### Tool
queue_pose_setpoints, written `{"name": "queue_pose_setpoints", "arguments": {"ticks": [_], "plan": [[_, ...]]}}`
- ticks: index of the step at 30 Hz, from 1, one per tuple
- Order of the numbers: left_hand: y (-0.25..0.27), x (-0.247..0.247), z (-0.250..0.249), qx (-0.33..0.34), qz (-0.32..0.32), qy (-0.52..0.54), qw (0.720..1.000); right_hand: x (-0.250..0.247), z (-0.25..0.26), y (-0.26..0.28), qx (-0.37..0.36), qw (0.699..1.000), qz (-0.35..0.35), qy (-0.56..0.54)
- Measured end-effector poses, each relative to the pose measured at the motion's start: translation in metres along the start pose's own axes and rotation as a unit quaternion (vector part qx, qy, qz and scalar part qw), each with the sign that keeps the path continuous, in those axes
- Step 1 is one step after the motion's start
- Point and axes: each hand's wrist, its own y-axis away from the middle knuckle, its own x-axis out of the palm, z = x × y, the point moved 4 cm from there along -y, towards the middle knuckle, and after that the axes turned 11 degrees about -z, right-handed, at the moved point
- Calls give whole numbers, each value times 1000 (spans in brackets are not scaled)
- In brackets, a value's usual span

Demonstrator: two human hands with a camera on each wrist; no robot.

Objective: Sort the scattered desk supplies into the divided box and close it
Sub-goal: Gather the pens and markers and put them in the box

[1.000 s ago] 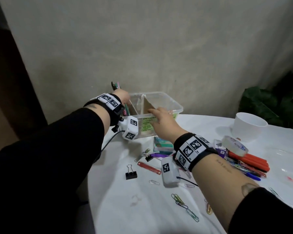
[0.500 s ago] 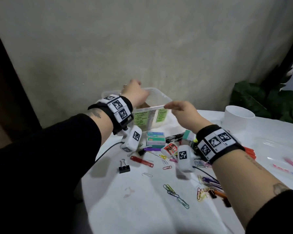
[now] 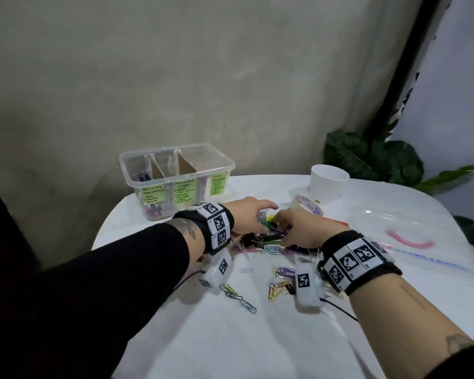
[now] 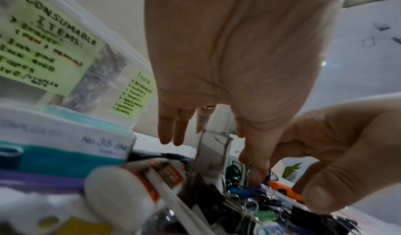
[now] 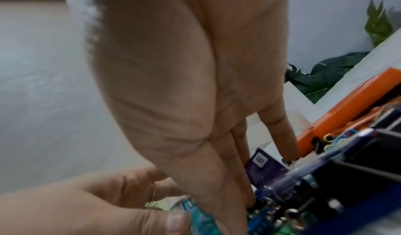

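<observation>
The clear divided box (image 3: 221, 170) stands open at the table's back left, with green labels (image 4: 54, 55) on its front and pens in its left compartment. In front of it lies a pile of supplies (image 3: 266, 237): binder clips (image 4: 251, 206), a staple box (image 4: 65, 141), a glue stick (image 4: 121, 189) and an orange tool (image 5: 347, 105). My left hand (image 3: 248, 217) and right hand (image 3: 298, 231) meet over the pile. Each hand's straight fingers (image 4: 256, 168) (image 5: 279, 136) point down into it and touch items. I see nothing gripped in either hand.
A tape roll (image 3: 308, 207) and a white cup (image 3: 329, 183) stand behind the pile. A clear lid (image 3: 411, 236) lies to the right. Coloured paper clips (image 3: 240, 295) are strewn on the near side. A plant (image 3: 372, 160) is at the back right, and the table edge (image 3: 101, 236) curves close on the left.
Both hands were on the box's rim half a second ago. They have let go of it and come down and right onto the pile. The box now stands alone.
</observation>
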Motion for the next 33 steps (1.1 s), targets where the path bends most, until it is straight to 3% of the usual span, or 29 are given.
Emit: {"name": "queue_pose_setpoints", "arguments": {"ticks": [4, 11, 19, 22, 25, 30, 31, 33], "plan": [[-7, 8, -6, -30, -47, -56, 997, 17, -8, 5, -2, 999, 30, 20], [-4, -5, 12, -101, -114, -27, 988, 18, -4, 7, -19, 999, -18, 28], [7, -8, 13, -70, -104, -90, 988, 17, -4, 13, -1, 996, -18, 84], [7, -6, 1, -9, -123, -41, 992, 1, -6, 19, -7, 996, -86, -2], [7, -2, -15, 17, -96, 14, 995, -16, -16, 25, 14, 974, -166, -156], [1, 11, -27, -9, -104, -40, 994, -33, -40, 46, 96, 867, -270, -408], [1, 14, -28, -15, -101, -59, 993, -32, -44, 50, 105, 861, -280, -412], [3, 22, -32, -11, -85, -105, 991, -25, -48, 52, 115, 880, -265, -378]]}}
